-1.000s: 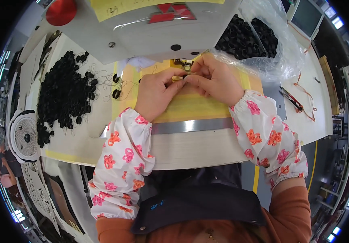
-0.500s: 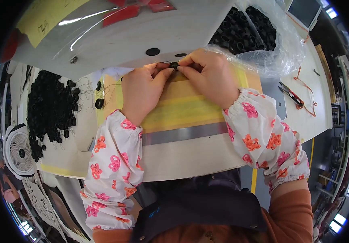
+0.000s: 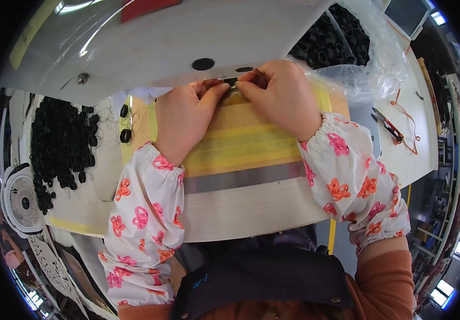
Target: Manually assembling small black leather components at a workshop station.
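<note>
Just under the front edge of a white sewing machine head (image 3: 155, 53), both hands pinch a small black band (image 3: 231, 82), mostly covered by fingers and machine. My left hand (image 3: 187, 114) grips its left side between thumb and forefinger. On the other side, the thumb and fingertips of my right hand (image 3: 283, 96) are closed on it. Below the hands lies a work surface covered with yellow tape (image 3: 240, 146), with a bare metal strip (image 3: 246, 178) along it. The needle area is hidden.
A heap of small black loops (image 3: 59, 149) with loose threads spreads over the left of the table. At the upper right, a clear plastic bag (image 3: 384, 69) holds many more black rings (image 3: 342, 37). Thread snips (image 3: 387, 125) lie by an orange cord (image 3: 415, 130). A white fan (image 3: 23, 202) stands far left.
My view has shifted slightly, so the machine head looks larger and lower. Both hands remain at the black band, with the thumbs a little farther apart.
</note>
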Demonstrator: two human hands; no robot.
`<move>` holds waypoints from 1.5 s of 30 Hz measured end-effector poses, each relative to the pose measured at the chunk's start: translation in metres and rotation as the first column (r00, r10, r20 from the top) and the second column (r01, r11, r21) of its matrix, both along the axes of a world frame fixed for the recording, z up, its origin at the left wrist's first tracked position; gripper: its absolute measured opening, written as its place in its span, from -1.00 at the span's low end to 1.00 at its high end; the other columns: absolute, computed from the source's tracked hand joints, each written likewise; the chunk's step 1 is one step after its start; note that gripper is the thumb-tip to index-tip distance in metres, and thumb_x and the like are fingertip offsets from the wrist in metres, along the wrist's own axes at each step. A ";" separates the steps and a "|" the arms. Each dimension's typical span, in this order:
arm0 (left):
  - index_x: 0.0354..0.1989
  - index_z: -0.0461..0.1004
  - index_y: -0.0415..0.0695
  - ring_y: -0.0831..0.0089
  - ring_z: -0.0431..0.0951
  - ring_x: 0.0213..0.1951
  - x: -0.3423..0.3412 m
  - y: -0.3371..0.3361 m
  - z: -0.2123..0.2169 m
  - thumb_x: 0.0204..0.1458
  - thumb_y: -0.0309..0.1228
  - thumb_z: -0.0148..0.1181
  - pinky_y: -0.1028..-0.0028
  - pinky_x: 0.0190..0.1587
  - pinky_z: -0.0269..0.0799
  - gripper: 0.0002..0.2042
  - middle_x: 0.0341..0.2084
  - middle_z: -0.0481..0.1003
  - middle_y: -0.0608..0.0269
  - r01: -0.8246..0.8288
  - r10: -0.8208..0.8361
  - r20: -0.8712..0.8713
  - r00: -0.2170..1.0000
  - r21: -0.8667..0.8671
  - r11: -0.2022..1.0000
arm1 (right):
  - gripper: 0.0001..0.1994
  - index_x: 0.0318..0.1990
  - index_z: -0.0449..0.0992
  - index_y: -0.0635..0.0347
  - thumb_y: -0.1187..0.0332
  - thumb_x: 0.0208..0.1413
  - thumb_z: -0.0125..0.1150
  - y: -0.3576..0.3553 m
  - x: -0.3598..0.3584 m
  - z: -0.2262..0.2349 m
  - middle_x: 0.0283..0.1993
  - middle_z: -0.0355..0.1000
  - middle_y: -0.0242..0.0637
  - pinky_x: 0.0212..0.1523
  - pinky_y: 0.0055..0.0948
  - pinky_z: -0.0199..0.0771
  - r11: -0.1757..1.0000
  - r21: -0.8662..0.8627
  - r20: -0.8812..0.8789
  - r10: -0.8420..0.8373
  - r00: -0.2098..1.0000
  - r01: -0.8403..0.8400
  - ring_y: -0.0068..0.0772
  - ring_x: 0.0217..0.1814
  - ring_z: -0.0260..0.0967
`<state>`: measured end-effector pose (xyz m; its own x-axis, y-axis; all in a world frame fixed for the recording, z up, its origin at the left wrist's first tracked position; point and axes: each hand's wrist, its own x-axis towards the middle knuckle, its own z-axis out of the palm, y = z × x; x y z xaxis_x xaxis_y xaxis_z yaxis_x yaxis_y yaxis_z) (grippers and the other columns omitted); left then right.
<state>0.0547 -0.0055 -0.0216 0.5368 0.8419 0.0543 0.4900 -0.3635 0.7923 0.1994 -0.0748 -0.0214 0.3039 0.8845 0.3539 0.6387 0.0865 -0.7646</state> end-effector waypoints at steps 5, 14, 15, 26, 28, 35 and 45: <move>-0.42 0.53 -0.21 0.74 0.33 -0.66 -0.001 0.004 0.001 -0.10 -0.20 0.16 0.64 -0.58 0.23 -0.71 -0.74 0.45 0.31 0.024 -0.026 0.039 0.999 0.056 0.998 | -0.85 -0.52 0.50 0.38 0.43 -0.23 0.19 -0.001 -0.001 0.007 -0.65 0.40 -0.15 -0.58 -0.51 0.30 1.000 0.010 0.074 -0.018 0.997 0.018 -0.41 -0.66 0.32; -0.65 0.45 -0.23 0.54 0.33 -0.73 -0.002 0.004 0.003 -0.14 -0.01 0.15 0.51 -0.62 0.22 -0.56 -0.82 0.36 0.26 0.036 -0.021 -0.108 0.994 0.146 0.989 | -0.92 -0.59 0.39 0.34 0.52 -0.29 0.14 0.001 0.007 0.005 -0.62 0.39 -0.13 -0.55 -0.42 0.35 0.998 -0.043 -0.006 0.042 0.999 -0.043 -0.21 -0.59 0.37; -0.62 0.46 -0.23 0.54 0.32 -0.73 -0.002 0.004 0.003 -0.14 0.00 0.15 0.50 -0.62 0.21 -0.56 -0.82 0.36 0.25 0.038 -0.026 -0.093 0.995 0.132 0.991 | -0.92 -0.59 0.40 0.34 0.51 -0.29 0.15 0.002 0.007 0.004 -0.62 0.39 -0.13 -0.54 -0.42 0.36 0.998 -0.040 -0.013 0.049 0.999 -0.049 -0.20 -0.59 0.37; -0.49 0.51 -0.16 0.54 0.33 -0.70 -0.006 0.007 0.003 -0.13 0.01 0.12 0.52 -0.58 0.22 -0.59 -0.78 0.38 0.28 0.035 -0.021 -0.136 0.990 0.097 0.995 | -0.91 -0.59 0.42 0.32 0.48 -0.28 0.16 0.008 0.007 -0.001 -0.63 0.39 -0.13 -0.53 -0.40 0.36 0.998 -0.016 -0.013 0.061 0.998 -0.061 -0.20 -0.59 0.38; -0.47 0.51 -0.15 0.55 0.35 -0.69 -0.009 0.007 0.002 -0.13 0.00 0.11 0.52 -0.57 0.23 -0.60 -0.77 0.40 0.28 0.027 -0.017 -0.124 0.992 0.079 0.996 | -0.91 -0.60 0.42 0.31 0.46 -0.27 0.16 0.007 0.004 0.001 -0.63 0.39 -0.14 -0.54 -0.39 0.36 0.998 -0.040 -0.012 0.057 0.998 -0.057 -0.21 -0.59 0.37; -0.48 0.51 -0.16 0.60 0.34 -0.69 -0.005 0.005 0.001 -0.12 -0.06 0.13 0.55 -0.57 0.22 -0.64 -0.77 0.40 0.31 0.034 -0.028 -0.088 0.996 0.068 0.997 | -0.90 -0.60 0.42 0.30 0.45 -0.26 0.16 0.003 0.008 0.003 -0.63 0.40 -0.16 -0.54 -0.38 0.35 0.994 -0.093 -0.011 0.051 0.999 -0.052 -0.21 -0.60 0.37; -0.69 0.40 -0.22 0.58 0.29 -0.75 -0.003 0.004 0.005 -0.14 -0.06 0.18 0.53 -0.65 0.17 -0.58 -0.85 0.33 0.32 0.028 -0.019 -0.061 0.998 0.142 0.989 | -0.86 -0.55 0.47 0.32 0.40 -0.23 0.21 0.001 0.008 0.007 -0.62 0.41 -0.20 -0.53 -0.45 0.35 0.988 -0.153 -0.001 0.033 0.999 -0.033 -0.35 -0.60 0.37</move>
